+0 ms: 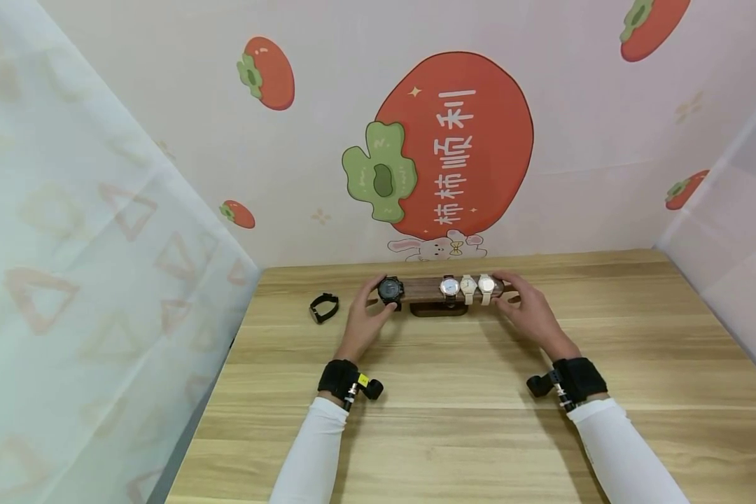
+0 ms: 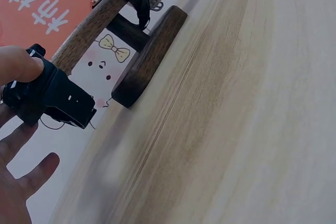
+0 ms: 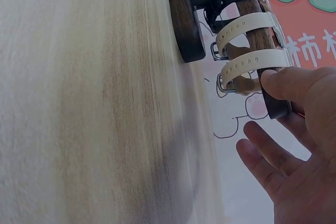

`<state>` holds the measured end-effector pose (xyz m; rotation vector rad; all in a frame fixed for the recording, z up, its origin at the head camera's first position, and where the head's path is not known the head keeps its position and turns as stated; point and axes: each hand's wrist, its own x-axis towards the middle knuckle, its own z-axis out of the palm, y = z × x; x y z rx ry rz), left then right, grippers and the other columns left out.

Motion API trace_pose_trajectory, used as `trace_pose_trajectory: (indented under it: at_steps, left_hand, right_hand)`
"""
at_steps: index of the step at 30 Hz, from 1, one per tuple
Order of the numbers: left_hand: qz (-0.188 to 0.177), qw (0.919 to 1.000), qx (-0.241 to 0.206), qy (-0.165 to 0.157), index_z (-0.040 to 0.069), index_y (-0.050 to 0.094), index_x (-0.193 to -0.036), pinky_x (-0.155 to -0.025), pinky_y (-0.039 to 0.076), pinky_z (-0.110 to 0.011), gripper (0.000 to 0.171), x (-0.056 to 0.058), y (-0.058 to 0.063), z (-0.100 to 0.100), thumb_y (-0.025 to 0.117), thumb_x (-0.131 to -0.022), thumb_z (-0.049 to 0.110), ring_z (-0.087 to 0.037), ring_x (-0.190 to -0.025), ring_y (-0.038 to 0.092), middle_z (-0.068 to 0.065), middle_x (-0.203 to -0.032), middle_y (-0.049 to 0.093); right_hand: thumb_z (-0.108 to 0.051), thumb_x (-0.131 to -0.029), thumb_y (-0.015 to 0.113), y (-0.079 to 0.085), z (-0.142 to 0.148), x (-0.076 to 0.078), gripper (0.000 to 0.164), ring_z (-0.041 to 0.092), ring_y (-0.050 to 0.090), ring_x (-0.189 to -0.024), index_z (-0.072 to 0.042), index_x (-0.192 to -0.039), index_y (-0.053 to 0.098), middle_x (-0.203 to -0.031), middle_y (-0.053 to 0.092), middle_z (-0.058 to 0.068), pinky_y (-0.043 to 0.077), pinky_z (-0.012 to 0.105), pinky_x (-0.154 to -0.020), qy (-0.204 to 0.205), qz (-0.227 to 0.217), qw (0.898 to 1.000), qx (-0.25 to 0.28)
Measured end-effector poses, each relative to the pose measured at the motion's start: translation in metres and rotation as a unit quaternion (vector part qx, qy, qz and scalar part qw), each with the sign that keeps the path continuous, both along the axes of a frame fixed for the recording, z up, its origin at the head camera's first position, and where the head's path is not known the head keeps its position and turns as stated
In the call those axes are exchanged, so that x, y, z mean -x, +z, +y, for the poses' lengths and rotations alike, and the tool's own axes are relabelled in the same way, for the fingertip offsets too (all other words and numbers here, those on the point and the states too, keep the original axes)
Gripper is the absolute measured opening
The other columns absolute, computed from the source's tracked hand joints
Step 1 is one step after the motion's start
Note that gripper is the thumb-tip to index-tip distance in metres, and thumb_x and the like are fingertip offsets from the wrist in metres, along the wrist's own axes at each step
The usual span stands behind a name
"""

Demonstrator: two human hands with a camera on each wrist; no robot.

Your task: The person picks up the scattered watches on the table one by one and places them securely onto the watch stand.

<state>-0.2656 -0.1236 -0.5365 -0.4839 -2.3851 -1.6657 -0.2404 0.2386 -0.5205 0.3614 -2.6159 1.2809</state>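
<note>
A dark wooden watch stand (image 1: 421, 288) with a T-shaped bar stands near the table's back edge. At the bar's left end my left hand (image 1: 363, 322) pinches a chunky black watch (image 2: 58, 90), thumb in front and fingers behind it. My right hand (image 1: 529, 313) grips the bar's right end between thumb and fingers, its lower fingers spread apart in the right wrist view. Two cream-strapped watches (image 3: 257, 62) circle the bar beside the right thumb. Left of them on the bar hangs a dark-strapped watch with a pale dial (image 1: 450, 287).
A black watch or strap (image 1: 324, 308) lies on its side on the wooden table (image 1: 441, 427), left of my left hand. The stand's foot (image 2: 152, 59) rests on the tabletop. Behind it rises a wall sheet (image 1: 579, 210) printed with persimmons.
</note>
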Motion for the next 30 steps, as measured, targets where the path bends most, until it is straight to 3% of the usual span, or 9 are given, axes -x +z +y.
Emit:
trace_pose_trajectory:
  at_steps: [11,21,30]
  left_hand:
    - [-0.002,1.0,0.007,0.003,0.02,0.053,-0.156,-0.116,0.047,-0.063,0.064,0.0015,0.0011,-0.0004,0.078,-0.098,0.011,-0.032,-0.149,0.048,-0.01,-0.16,0.053]
    - [0.01,0.9996,0.025,0.001,0.02,0.054,-0.155,-0.114,0.048,-0.062,0.064,0.0019,0.0024,0.0006,0.08,-0.096,0.012,-0.034,-0.149,0.047,-0.018,-0.16,0.051]
    - [0.017,0.9989,0.044,-0.007,0.02,0.055,-0.155,-0.116,0.046,-0.061,0.065,0.0032,0.0045,0.0059,0.082,-0.096,0.014,-0.035,-0.149,0.047,-0.016,-0.159,0.053]
  right_hand:
    - [0.001,-0.102,0.068,0.0005,-0.0007,-0.0016,0.057,0.047,0.061,-0.128,-0.002,-0.156,0.05,-0.151,0.056,0.025,0.057,0.062,-0.098,0.001,-0.003,1.0,0.0]
    - [-0.001,-0.103,0.068,0.0009,-0.0003,-0.0023,0.057,0.047,0.061,-0.128,-0.002,-0.156,0.049,-0.152,0.055,0.025,0.057,0.062,-0.098,0.002,-0.003,1.0,-0.001]
    - [-0.001,-0.102,0.068,0.0003,0.0002,-0.0014,0.056,0.047,0.061,-0.128,-0.001,-0.155,0.049,-0.152,0.056,0.025,0.058,0.061,-0.098,0.001,-0.006,1.0,-0.003]
